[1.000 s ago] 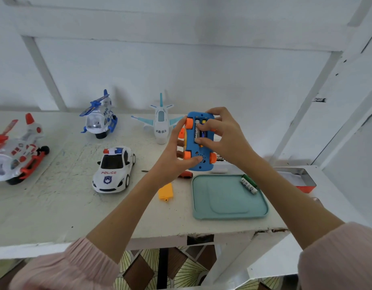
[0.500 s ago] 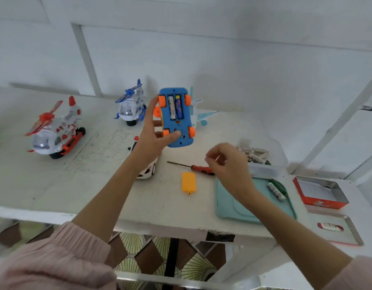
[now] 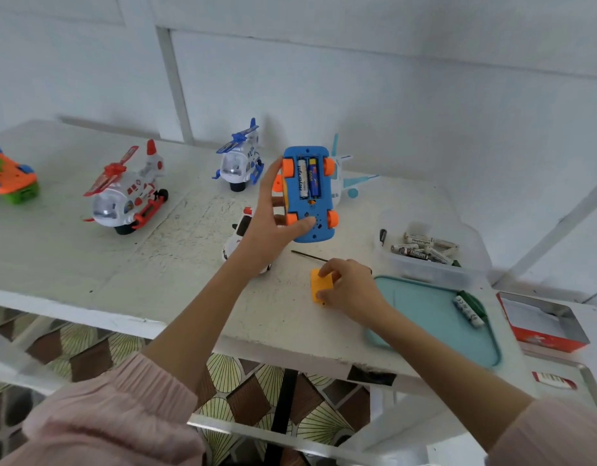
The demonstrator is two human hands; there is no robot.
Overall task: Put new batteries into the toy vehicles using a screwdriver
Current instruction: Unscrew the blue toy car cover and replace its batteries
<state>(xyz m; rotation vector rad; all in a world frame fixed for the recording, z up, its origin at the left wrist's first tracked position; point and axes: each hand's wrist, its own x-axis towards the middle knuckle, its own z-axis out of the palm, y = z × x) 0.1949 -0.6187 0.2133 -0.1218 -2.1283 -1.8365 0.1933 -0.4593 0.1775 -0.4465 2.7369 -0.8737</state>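
Toy car (image 3: 309,196), blue with orange wheels, is held underside-up above the surface (image 3: 189,290) by the left hand (image 3: 273,223), two batteries (image 3: 308,178) showing in its open bay. Nearer and slightly right, the right hand (image 3: 349,290) pinches the orange battery cover (image 3: 320,287) lying on the surface.
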